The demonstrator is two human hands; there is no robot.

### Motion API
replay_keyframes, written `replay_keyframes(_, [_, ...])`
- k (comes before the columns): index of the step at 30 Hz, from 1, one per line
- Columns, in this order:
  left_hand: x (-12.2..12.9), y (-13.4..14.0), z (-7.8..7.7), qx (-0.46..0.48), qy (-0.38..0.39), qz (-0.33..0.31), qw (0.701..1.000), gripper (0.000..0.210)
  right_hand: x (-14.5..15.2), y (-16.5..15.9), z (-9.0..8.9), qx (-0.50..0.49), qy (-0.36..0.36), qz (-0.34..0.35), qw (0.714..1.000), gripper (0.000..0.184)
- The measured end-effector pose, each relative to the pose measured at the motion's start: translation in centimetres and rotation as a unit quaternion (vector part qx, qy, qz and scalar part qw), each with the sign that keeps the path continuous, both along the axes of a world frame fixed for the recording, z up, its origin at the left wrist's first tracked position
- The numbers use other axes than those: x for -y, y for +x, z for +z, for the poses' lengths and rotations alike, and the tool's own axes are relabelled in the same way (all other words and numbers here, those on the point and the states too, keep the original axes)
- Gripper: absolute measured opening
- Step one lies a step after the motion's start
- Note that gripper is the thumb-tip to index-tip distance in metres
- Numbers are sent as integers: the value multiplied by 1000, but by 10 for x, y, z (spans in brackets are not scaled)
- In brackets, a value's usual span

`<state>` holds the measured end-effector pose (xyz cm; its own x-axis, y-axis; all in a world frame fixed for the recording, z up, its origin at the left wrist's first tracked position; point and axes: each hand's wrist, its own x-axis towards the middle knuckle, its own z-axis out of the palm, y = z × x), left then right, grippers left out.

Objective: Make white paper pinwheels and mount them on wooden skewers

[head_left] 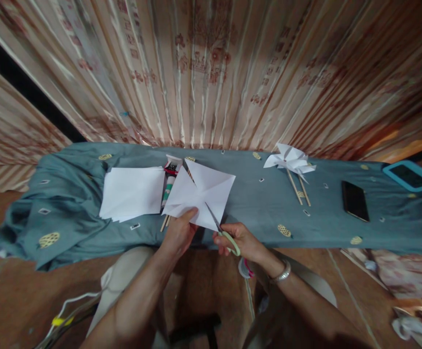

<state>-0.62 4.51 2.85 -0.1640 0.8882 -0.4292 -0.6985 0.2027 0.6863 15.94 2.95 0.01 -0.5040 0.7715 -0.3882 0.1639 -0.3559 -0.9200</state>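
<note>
A square sheet of white paper (211, 186) hangs over the cloth-covered bench, with a slit cut in from its upper left corner. My left hand (182, 230) grips its lower edge, thumb on top. In my right hand (242, 240) is a pair of scissors (232, 242) with pale green handles. Their blades lie at the lower right corner, pointing toward the paper's middle. Partly under the sheet sit a green and white tube (167, 191), a small open box (173, 164) and some wooden sticks (165, 223).
A stack of white paper (133, 192) lies to the left. Two paper pinwheels (291, 161) on sticks rest at the back right. Further right are a black phone (355, 201) and a blue-framed device (411, 175). A pleated curtain (211, 72) hangs behind the bench (320, 228).
</note>
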Motion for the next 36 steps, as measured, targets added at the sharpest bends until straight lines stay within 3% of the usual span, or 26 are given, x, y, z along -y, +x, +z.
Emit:
replay_keyframes(17, [4,3,-3,-11,-21,-27,999,44,-2,-3,3,0,21,-17,1000,47])
replay_keyframes(36, [6,5,-3,-27,-13,-42,999,38,-2,-2,8,10,-8,-21,1000,45])
